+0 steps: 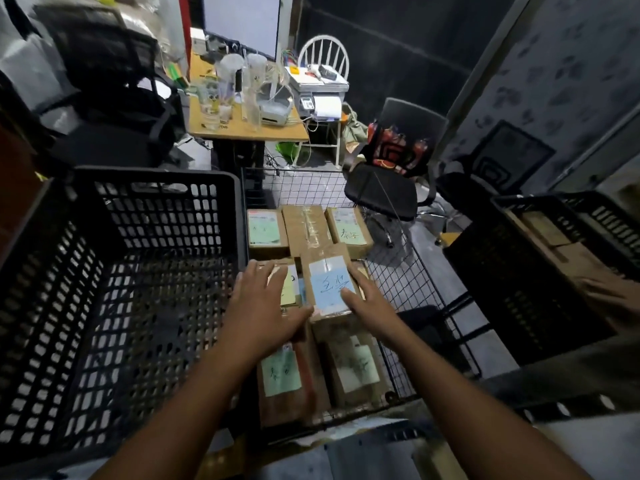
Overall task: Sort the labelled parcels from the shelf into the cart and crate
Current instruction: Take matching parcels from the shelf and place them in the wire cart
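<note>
Here: a wire cart (398,271) sits in the middle, with a big black crate (138,188) pressed against its left side.
Blue parcel (329,282): a brown box with a blue handwritten label, lying tilted on top of the other boxes in the cart, between the two hands.
Right hand (363,299): it holds the blue parcel by its right edge, with the thumb laid across the label and the fingers running down the side.
Left hand (263,299): it is flat, with the fingers spread and straight over a yellow-label box (290,287). The thumb touches the blue parcel's near left corner, and nothing is clasped.
Far row (306,230): three boxes lie side by side at the cart's far end. The outer two show pale labels, the middle one only tape.
Near boxes (282,375): two lie flat at the cart's near end. The left one has a green label, the right one a pale label.
Crate inside: I can see no parcels through the slotted walls.
Second crate (519,271): it stands to the right, apart from the cart, with brown boxes in it. Another person's hand (609,292) is on one of them.
Behind: a desk (242,129) cluttered with clear containers, a printer (318,88) and a black chair (388,188).
</note>
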Motion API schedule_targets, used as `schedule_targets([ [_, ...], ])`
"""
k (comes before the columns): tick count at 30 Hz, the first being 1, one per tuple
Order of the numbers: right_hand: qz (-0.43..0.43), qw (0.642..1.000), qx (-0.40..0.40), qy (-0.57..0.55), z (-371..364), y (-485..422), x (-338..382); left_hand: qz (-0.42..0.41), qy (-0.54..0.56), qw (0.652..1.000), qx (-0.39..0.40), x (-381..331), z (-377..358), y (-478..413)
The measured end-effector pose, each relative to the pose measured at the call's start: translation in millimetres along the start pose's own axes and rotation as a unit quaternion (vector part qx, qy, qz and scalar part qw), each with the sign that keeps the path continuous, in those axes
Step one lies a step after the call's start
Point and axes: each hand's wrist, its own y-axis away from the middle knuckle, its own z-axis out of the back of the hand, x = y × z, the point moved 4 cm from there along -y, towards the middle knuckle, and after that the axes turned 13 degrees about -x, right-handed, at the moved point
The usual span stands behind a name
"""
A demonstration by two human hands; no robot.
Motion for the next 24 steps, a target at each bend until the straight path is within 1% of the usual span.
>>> schedule_targets([
  [3,0.003,0.999,0.004,0.051,-13.7,-6.0,-9.7,-0.044,-0.055,0.997,-0.016,4.7,-11.8,6.1],
  [5,0.009,0.997,0.006,0.07,-20.8,-10.5,-18.9,-0.054,-0.063,0.996,-0.023,7.2,-16.4,6.7],
  [18,0.018,0.994,0.094,0.042,-28.5,-25.5,-47.5,-0.06,-0.11,0.992,-0.014,6.2,-16.2,4.5],
  [21,0.04,0.992,0.092,0.071,-29.5,-28.7,-51.8,-0.056,-0.115,0.992,-0.017,4.4,-14.3,4.1],
  [24,0.044,0.991,0.085,0.091,-30.4,-34.3,-58.8,-0.052,-0.124,0.991,-0.014,2.3,-12.9,4.6],
])
